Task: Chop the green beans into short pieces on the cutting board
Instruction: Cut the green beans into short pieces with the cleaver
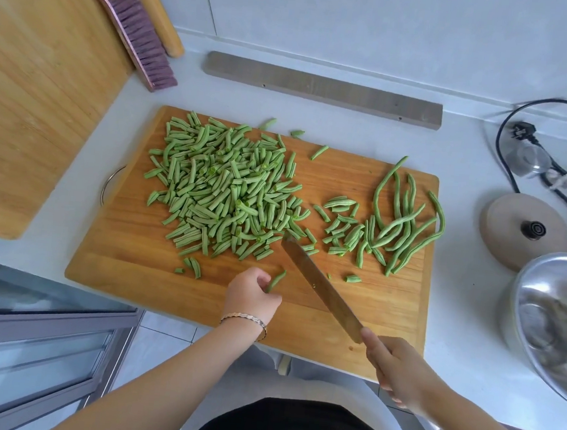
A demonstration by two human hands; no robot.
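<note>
Head view, biggest first: what carries everything?

A white table (455,296). A large bamboo board (30,93) stands tilted at its far left. The cutting board (129,263) lies flat in the middle, its near edge over the table's front.

And the beans?

The biggest mass is a pile of cut pieces (223,189) on the left half of the cutting board. On the right end lie the uncut long beans (407,217), loosely side by side. A small cluster of pieces (345,230) touches their near-left ends. A few bits have strayed off the far edge onto the table.

What's off to the right?

A steel bowl (555,324) near the front, a tan pot lid (518,230) just behind it, and a black cable (523,130) farther back.

The knife?

The knife (320,285) runs diagonally over the board, its tip at the near edge of the pile. I cannot tell whether the edge touches the wood.

And each grip?

The right hand (399,370) has its grip wrapped round the knife handle, just off the board's near right corner. The left hand (252,297), with a bracelet (243,318) at the wrist, has its grip pinching the lower end of one stray piece (276,281), left of the blade and apart from the pile.
</note>
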